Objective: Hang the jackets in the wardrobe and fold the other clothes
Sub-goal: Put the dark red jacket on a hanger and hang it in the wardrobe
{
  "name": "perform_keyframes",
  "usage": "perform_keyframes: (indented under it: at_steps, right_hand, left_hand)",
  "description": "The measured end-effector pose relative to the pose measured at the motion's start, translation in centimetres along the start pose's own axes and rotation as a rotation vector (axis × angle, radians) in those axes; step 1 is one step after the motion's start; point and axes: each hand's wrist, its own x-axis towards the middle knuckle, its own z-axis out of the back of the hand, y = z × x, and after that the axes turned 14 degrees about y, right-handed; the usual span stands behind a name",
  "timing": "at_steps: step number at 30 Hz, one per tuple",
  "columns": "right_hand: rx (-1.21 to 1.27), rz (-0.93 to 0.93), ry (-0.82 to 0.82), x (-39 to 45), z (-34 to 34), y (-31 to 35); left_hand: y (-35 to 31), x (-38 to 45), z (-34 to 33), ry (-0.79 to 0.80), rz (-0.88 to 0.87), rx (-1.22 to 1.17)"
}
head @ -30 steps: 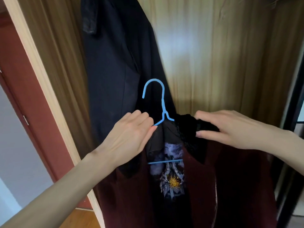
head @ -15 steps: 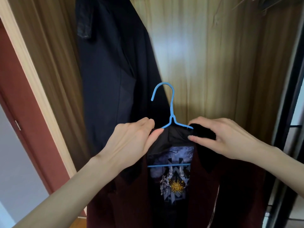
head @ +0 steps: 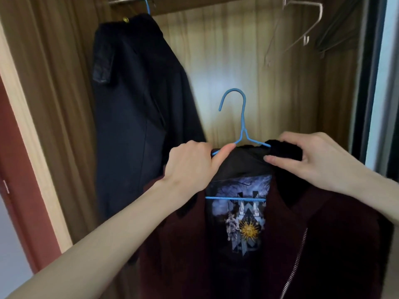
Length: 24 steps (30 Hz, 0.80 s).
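Observation:
A dark red jacket (head: 323, 244) with a black collar and a printed lining sits on a blue hanger (head: 243, 117), held up in front of the open wardrobe. My left hand (head: 192, 167) grips the hanger's left shoulder together with the jacket. My right hand (head: 313, 156) pinches the black collar over the hanger's right shoulder. The hanger's hook is free in the air, well below the rail (head: 127, 0). A dark navy coat (head: 133, 117) hangs from the rail on another blue hanger at the left.
Empty pale wire hangers (head: 302, 29) hang at the top right of the wardrobe. A light wooden frame (head: 32, 134) and a red-brown door (head: 19, 190) border the left side. A dark sliding-door edge (head: 367, 83) stands at the right.
The view has tilted up, and the rail and the coat's top now show. Both hands have lifted the hanger with the red jacket and straightened it; my right hand has shifted along the collar.

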Motion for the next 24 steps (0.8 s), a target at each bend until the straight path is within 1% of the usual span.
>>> perform_keyframes:
  at_steps: [6, 11, 14, 17, 21, 24]
  right_hand:
    - [-0.126, -0.102, -0.038, 1.9, 2.7, -0.7]
    - [-0.239, -0.081, -0.049, 5.2, 3.8, -0.5]
    - [-0.308, -0.102, -0.091, 7.6, 4.7, 0.0]
    - [-0.381, -0.143, -0.169, 10.4, 6.5, 0.9]
    - [-0.473, -0.176, -0.245, 14.1, 8.7, 2.9]
    - [-0.503, -0.211, -0.278, 16.7, 9.6, 3.9]
  left_hand:
    - [-0.6, 5.0, -0.9, -0.014, -0.018, -0.108]
    - [0.5, 7.7, -1.5, -0.072, -0.022, -0.176]
    - [1.5, 10.2, -0.8, -0.102, -0.037, -0.173]
    - [2.3, 13.4, 0.4, -0.122, -0.036, -0.184]
    - [3.5, 17.4, 1.3, -0.146, -0.062, -0.328]
    - [4.8, 19.4, 1.3, -0.168, -0.12, -0.428]
